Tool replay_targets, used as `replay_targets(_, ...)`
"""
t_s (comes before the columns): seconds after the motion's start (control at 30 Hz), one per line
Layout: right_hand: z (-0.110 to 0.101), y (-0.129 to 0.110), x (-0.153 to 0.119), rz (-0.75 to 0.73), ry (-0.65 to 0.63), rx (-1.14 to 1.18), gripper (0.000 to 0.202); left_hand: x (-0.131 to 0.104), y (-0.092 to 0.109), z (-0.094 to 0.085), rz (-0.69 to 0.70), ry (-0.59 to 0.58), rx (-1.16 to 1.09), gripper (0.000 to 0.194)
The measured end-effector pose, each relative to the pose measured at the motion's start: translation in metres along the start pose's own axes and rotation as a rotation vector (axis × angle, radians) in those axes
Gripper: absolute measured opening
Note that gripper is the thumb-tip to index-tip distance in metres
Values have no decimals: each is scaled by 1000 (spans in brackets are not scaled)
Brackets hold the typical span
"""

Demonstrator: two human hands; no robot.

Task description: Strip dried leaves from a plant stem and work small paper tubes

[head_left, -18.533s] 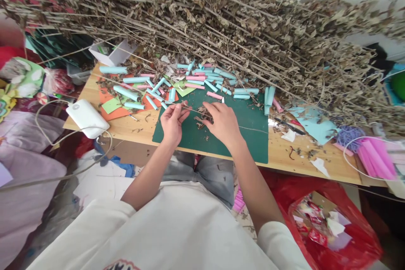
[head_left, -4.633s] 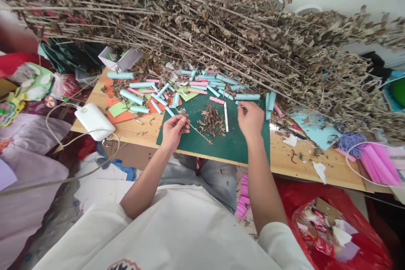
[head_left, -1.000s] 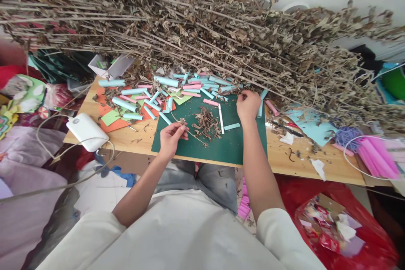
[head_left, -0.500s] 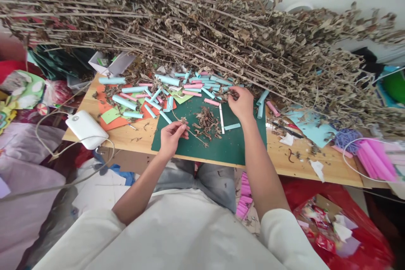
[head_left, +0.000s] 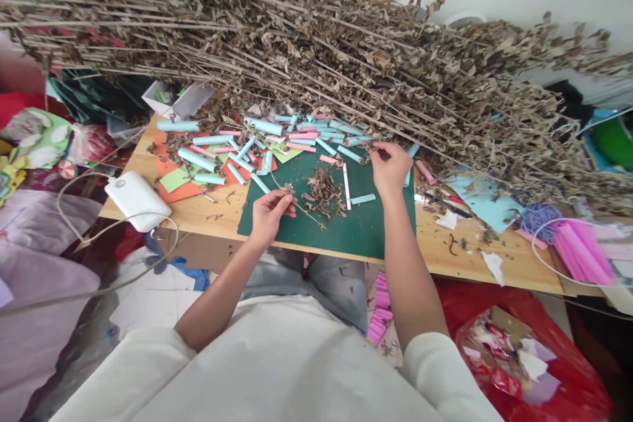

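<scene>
My left hand [head_left: 270, 214] is closed in a pinch on a thin dried plant stem [head_left: 312, 218], which slants across the green mat [head_left: 346, 237]. A small heap of crumbled dried leaves [head_left: 325, 191] lies on the mat to the right of that hand. Beside the heap are a slim white stick [head_left: 347, 186] and a flat light-blue strip [head_left: 363, 198]. My right hand [head_left: 392, 168] is at the mat's upper right, thumb and finger pinched together close to dark leaf bits [head_left: 364, 155]. What its fingertips hold is too small to make out.
A large bundle of dried stalks [head_left: 297, 53] spans the back. Rolled blue and pink paper tubes [head_left: 208, 140] lie scattered before it. A white power bank [head_left: 137, 200] with a cable sits left; a black pen [head_left: 448, 204] lies right. Below right hangs a red bag [head_left: 568, 343].
My right hand has moved to the right and slightly toward me, uncovering a blue tube on the mat. My left hand keeps the stem in nearly the same place.
</scene>
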State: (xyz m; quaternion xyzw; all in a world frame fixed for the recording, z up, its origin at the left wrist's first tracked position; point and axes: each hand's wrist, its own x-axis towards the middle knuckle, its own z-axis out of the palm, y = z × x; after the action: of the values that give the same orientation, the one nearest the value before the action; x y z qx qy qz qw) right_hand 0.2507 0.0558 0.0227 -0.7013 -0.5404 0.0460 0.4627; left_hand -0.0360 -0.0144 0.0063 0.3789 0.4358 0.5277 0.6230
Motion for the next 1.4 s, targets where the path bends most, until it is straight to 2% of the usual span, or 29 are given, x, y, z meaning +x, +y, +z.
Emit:
replay_targets(0.07,-8,-18,-11,-17,22,35,16,0,1,1,0,0,6,25)
replay_targets(0.13,-10,-41,-29,-58,-16,70,17,-1,2,1,-2,2,6,25)
replay_targets(0.23,-6,-69,-58,-180,-233,81,19,0,2,1,-5,16,11,27)
replay_targets(0.33,-7,-78,-73,-326,-402,40,22,0,1,0,-6,19,22,29)
replay_targets(0.4,-10,-74,-68,-320,-389,46,24,0,0,0,-10,9,18,29)
replay_targets(0.53,-3,-53,-37,-167,-276,-34,27,0,0,0,-2,-5,7,29)
replay_targets(0.63,18,-40,-17,-105,-340,-174,33,0,-1,-1,12,4,15,29)
replay_targets(0.7,32,-35,-11,-97,-378,-221,28,0,-2,-1,9,8,16,29)
replay_targets(0.77,41,-33,-8,-68,-400,-217,21,0,-2,-1,-2,7,14,30)
replay_targets(0.87,47,-35,0,-4,-382,-156,22,0,-2,-1,-14,4,11,31)
replay_targets(1.03,53,-43,24,-153,-403,-182,27,0,-2,-2,-2,-11,13,28)
replay_targets(1.17,56,-45,37,-143,-420,-216,26,0,-2,-2,-4,-14,15,27)
replay_targets(1.4,37,-42,33,-71,-156,-203,32,-1,-1,-2,-11,-6,21,29)
